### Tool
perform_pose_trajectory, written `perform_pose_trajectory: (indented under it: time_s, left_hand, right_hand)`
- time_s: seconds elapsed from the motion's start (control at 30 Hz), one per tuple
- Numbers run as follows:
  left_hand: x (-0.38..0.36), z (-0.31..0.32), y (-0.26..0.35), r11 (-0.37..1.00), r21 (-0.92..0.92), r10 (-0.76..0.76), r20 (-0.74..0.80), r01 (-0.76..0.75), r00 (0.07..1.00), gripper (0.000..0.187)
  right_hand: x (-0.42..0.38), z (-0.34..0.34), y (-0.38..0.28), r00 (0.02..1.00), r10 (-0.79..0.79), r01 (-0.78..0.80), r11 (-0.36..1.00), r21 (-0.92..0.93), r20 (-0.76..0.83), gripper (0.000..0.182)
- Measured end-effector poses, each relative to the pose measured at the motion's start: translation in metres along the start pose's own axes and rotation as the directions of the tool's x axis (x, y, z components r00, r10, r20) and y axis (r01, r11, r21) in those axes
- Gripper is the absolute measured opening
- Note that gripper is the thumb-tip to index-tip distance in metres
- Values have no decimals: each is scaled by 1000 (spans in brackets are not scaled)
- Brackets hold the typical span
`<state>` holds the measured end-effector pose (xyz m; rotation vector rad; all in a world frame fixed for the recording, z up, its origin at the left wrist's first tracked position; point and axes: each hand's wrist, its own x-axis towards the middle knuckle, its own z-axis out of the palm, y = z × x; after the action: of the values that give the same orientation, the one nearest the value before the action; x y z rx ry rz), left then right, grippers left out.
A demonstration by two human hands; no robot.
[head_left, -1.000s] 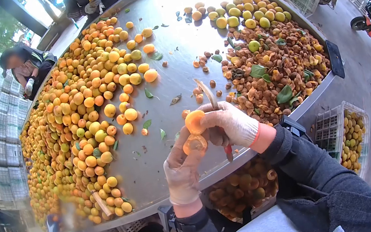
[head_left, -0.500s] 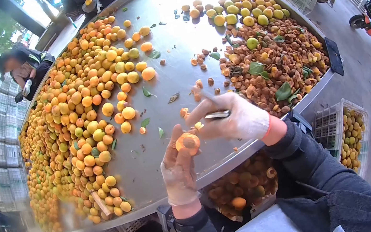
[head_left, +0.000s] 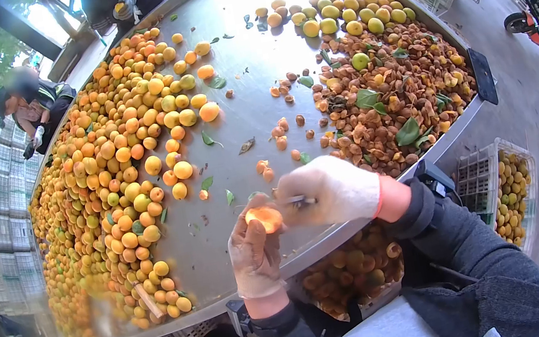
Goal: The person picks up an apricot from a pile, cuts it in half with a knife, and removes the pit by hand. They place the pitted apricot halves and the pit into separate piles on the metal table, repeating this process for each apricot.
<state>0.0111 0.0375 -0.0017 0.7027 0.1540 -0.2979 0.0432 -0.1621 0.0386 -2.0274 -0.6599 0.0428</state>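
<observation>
My left hand (head_left: 254,252), in a thin pale glove, is closed around an apricot (head_left: 264,219) whose bright orange cut flesh faces up. Just to its right is my gloved right hand (head_left: 336,189), blurred by motion, its fingers curled around a small metal tool (head_left: 301,201). Only a short piece of that tool shows, and its tip is lost in the blur by the apricot. Both hands are over the near edge of the metal table (head_left: 241,120). Beyond them lie a few small apricot pieces (head_left: 264,169) and green leaves (head_left: 229,196).
Whole apricots (head_left: 124,184) heap up along the left side. At right lies a pile of brown stones and scraps (head_left: 386,100), with greenish apricots (head_left: 357,10) behind. A wooden handle (head_left: 148,300) pokes from the left heap. Below sits a fruit-filled container (head_left: 356,268); a crate (head_left: 479,181) stands right. Co-workers (head_left: 37,106) sit beyond.
My right hand has turned and moved slightly right, and the tool has swung with it. The brown stone seen in the apricot no longer shows; open orange flesh does. My left hand has shifted slightly left.
</observation>
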Motion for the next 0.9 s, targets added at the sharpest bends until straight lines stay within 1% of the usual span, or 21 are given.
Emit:
perform_pose_trajectory:
  time_s: [0.03,0.07,0.1,0.13,0.17,0.2,0.23,0.27,0.3,0.33,0.37,0.4,0.43,0.47,0.5,0.53,0.57,0.63,0.73,0.8,0.9]
  left_hand:
    - [-4,-2,3,1000,1,2,-4,-2,1000,51]
    - [-9,-3,7,987,163,-9,-3,9,1000,56]
    - [-15,-1,11,947,321,-19,-5,19,1000,61]
    - [-23,3,15,946,323,-11,-8,13,1000,61]
    - [-30,9,18,891,452,-124,186,27,975,65]
    - [-35,12,19,819,573,-258,352,11,900,68]
    - [-35,13,18,820,572,-252,351,7,902,68]
    - [-34,15,15,756,646,-179,360,-106,916,69]
    - [-34,15,16,673,708,-101,374,-213,922,70]
    - [-32,5,15,630,726,-1,356,-276,935,66]
    - [-32,5,17,632,721,15,356,-285,934,66]
    - [-32,8,18,799,574,126,133,-179,983,61]
    - [-31,10,19,923,366,171,-112,-119,979,58]
    - [-27,4,18,924,357,188,-112,-137,976,58]
    - [-21,-5,15,934,304,246,-170,-187,954,53]
    - [-17,-13,16,937,255,298,-234,-237,926,49]
    - [-16,-19,20,935,254,310,-244,-248,919,49]
    - [-15,-29,30,969,24,243,-251,-245,937,44]
    - [-17,-41,42,967,1,239,-335,-253,912,43]
    - [-20,-44,47,963,2,254,-341,-269,905,44]
    - [-23,-49,49,957,1,272,-356,-291,894,45]
  right_hand:
    - [0,-5,0,997,32,-26,996,91,-70,18]
    - [1,-12,-1,990,96,-90,994,64,-98,17]
    - [3,-16,4,986,150,-153,988,-33,-79,20]
    - [2,-18,7,982,183,-186,981,-62,-56,21]
    - [1,-19,10,976,216,-219,971,-93,-36,24]
    - [2,-19,9,977,211,-213,973,-92,-34,24]
    - [4,-19,8,963,266,-270,956,-115,-55,27]
    - [5,-18,7,945,319,-326,935,-139,-74,30]
    - [7,-16,11,948,312,-318,937,-147,-63,30]
    - [11,-11,19,941,317,-326,943,-64,-122,33]
    - [18,-7,22,928,325,-327,945,19,-181,35]
    - [27,-9,13,893,434,-427,901,80,-120,32]
    - [38,-3,16,900,420,-414,908,68,-116,32]
    - [50,7,25,918,382,-376,924,69,-107,32]
    - [64,15,29,935,342,-336,939,72,-94,31]
    - [84,23,25,918,397,-393,913,110,-14,31]
    - [104,35,24,922,387,-385,917,108,0,31]
    - [144,68,30,979,198,-204,967,-154,-53,32]
    - [189,116,41,987,154,-160,962,-220,-40,36]
    - [203,140,46,977,213,-192,857,-479,-9,42]
    - [210,146,54,976,215,-183,889,-420,31,45]
